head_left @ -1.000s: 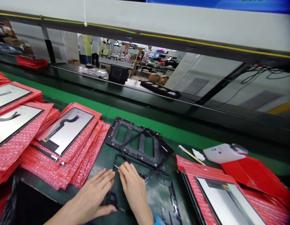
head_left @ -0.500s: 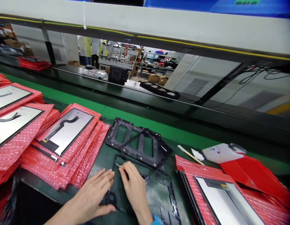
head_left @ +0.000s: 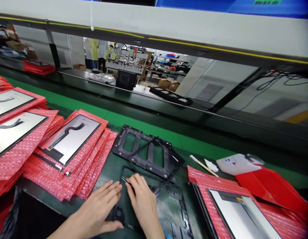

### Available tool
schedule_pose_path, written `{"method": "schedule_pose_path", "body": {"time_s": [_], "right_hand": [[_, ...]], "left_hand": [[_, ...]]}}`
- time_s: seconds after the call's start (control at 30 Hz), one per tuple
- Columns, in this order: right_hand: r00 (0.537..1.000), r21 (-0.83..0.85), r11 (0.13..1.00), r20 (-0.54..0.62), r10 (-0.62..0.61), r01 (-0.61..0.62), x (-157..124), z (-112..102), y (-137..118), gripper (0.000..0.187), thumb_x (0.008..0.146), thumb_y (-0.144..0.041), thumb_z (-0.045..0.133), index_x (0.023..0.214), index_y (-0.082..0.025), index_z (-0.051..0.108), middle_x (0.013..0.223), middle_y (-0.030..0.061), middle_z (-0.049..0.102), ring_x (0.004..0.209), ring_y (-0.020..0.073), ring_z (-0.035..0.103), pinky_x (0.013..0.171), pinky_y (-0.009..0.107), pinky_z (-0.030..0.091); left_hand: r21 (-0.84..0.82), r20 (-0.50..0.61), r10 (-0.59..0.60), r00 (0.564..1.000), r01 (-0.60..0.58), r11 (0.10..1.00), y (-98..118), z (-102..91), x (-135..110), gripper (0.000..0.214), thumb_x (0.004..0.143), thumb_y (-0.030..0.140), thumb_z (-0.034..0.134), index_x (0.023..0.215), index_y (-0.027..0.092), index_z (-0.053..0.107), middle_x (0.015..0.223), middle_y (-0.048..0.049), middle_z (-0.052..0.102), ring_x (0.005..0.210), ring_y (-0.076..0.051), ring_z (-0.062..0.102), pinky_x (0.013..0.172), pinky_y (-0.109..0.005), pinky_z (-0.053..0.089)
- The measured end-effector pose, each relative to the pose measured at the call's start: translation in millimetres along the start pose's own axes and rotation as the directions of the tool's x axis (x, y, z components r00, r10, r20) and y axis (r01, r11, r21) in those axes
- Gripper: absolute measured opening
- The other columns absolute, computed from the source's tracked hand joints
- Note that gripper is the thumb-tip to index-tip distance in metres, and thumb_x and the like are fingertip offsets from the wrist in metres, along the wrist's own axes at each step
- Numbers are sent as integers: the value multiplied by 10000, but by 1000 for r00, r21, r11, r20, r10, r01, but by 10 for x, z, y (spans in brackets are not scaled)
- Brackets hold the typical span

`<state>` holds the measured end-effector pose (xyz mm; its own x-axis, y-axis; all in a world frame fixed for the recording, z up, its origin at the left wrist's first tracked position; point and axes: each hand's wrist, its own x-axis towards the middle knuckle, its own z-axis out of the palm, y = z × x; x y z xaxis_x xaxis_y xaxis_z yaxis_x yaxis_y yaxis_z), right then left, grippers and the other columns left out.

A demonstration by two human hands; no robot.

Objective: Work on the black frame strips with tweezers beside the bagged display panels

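A thin black frame (head_left: 184,208) lies on the dark green work surface in front of me. My left hand (head_left: 100,207) rests over its left side, fingers stretched out and thumb apart near its lower left corner. My right hand (head_left: 142,198) is closed in a pinch on a pair of tweezers (head_left: 124,179), whose bright tips point left at the frame's upper left side. What lies under my left fingers is hidden. Just beyond the frame sits a black slotted fixture (head_left: 143,151), with a thin dark sheet or strip lying tilted across its right part.
Stacks of display panels on pink bubble bags (head_left: 71,139) stand to the left, another panel stack (head_left: 243,212) to the right. Behind that are a swab-like stick (head_left: 204,165), a white bottle (head_left: 237,163) and a red folder (head_left: 270,186). An overhead shelf (head_left: 154,21) crosses above.
The tweezers in my right hand show more clearly, and that hand has shifted very slightly down. My left hand stays in place. The whole view has moved a touch.
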<state>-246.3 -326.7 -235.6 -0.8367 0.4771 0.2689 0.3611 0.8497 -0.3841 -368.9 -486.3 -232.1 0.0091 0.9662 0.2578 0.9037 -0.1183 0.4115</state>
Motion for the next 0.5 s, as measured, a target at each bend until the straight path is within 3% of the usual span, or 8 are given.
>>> {"method": "schedule_pose_path", "body": {"time_s": [0.5], "right_hand": [[1000,-8,1000,5,-6,6,56,-25,1,175,965,-228,401,848,-245,531,904,22,560,884,188,547,685,282,505]], "left_hand": [[-5,18,-2,1000,2,1000,-5,10,10,635,841,491,616,1329,126,439,1402,-161,478,1342,-279,389,1135,-455,346]]}}
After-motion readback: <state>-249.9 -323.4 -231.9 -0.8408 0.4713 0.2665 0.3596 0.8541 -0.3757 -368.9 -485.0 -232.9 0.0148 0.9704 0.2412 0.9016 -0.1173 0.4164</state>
